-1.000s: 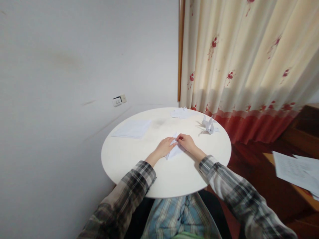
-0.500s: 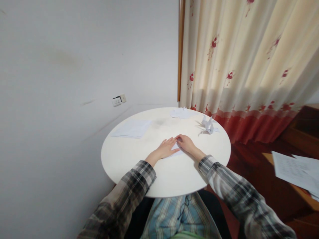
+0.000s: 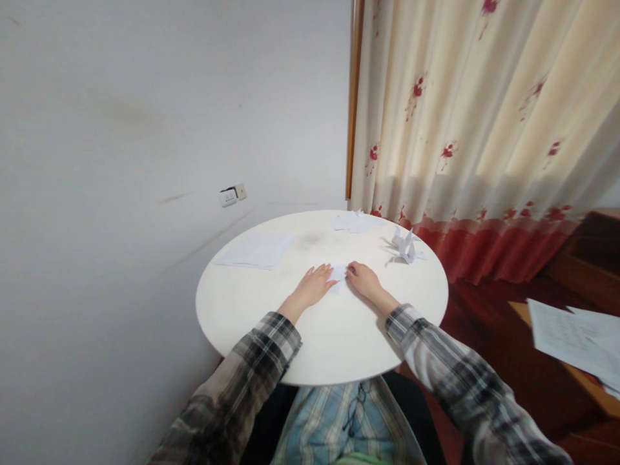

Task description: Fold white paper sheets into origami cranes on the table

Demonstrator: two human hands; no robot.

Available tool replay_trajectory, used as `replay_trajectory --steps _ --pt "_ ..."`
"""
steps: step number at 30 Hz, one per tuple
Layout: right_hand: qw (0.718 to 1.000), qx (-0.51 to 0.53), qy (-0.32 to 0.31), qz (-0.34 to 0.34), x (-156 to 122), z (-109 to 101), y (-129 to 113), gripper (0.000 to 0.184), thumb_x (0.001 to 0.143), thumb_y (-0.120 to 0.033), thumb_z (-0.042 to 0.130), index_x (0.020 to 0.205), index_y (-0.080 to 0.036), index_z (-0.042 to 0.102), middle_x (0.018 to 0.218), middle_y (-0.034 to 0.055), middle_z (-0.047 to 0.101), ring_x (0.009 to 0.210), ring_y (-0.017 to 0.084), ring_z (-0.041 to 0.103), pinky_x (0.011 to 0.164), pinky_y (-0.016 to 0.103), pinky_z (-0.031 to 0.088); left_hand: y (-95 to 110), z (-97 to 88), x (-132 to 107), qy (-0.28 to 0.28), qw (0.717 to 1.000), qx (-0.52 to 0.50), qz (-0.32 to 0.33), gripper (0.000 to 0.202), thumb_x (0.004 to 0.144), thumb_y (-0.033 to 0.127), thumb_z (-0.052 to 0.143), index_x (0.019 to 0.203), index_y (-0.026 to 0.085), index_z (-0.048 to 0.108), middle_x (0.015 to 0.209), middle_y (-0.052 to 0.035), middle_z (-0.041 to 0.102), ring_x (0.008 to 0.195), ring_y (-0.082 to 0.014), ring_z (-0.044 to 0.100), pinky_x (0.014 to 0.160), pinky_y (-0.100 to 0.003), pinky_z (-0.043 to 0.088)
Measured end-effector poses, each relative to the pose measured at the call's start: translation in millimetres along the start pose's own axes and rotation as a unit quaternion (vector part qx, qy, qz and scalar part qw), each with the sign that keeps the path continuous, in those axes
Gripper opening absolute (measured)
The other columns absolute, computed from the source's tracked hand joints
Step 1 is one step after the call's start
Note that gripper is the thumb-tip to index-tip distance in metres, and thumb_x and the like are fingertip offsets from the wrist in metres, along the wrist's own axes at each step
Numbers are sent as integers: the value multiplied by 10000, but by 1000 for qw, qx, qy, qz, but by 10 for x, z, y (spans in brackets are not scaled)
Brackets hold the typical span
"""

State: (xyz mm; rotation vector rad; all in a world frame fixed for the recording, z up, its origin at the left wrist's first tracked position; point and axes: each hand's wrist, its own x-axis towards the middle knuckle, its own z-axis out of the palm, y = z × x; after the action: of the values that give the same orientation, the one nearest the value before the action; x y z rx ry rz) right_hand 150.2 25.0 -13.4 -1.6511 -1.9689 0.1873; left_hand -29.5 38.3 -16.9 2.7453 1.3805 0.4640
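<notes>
Paper (image 3: 340, 272): on the table (image 3: 339, 349), directly between your hands. Your left hand (image 3: 311, 287) lies palm down, fingers extended and spread, tips over the paper's left part. Your right hand (image 3: 363, 279) sits at its right edge, fingers curled; you cannot tell whether they pinch it. The visible long axis appears to run hand to hand. Neither hand is clearly nearer.
</notes>
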Motion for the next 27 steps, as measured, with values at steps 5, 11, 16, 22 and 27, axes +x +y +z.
replay_trajectory --steps 5,11,16,22,27 --pt "1000 5 17 18 0 -9 -21 216 827 -220 430 985 -147 557 972 125 634 893 200 570 765 278 382 44 -50 -5 16 1000 3 13 378 855 199 348 1188 110 502 1285 -147 479 1214 -212 418 1020 -342 295" --pt "995 45 83 19 -14 -65 -46 242 789 -170 426 1004 -128 531 1003 126 594 966 214 517 838 307 372 106 -163 -45 36 997 -36 -58 399 819 112 330 1152 168 542 1181 -108 578 1075 -202 541 930 -310 378" --pt "985 69 160 8 -19 -76 -23 284 736 -140 437 1013 -126 498 1058 124 529 1043 225 441 919 349 339 39 -166 -28 91 977 -71 -177 341 844 223 356 1118 218 560 926 -92 676 871 -208 614 767 -284 432" --pt "987 90 133 16 -10 -24 -1 283 777 -184 445 1044 -107 498 1067 148 547 1032 224 477 923 361 348 22 -118 91 204 894 -333 -220 286 808 260 377 896 159 630 812 -62 672 779 -190 601 661 -265 439" --pt "979 178 95 39 -7 -31 -34 289 838 -338 407 1021 -152 532 1053 123 597 972 195 539 854 334 400 32 -10 182 199 746 -582 -254 246 725 322 464 783 143 623 664 -36 659 610 -162 590 547 -248 436"
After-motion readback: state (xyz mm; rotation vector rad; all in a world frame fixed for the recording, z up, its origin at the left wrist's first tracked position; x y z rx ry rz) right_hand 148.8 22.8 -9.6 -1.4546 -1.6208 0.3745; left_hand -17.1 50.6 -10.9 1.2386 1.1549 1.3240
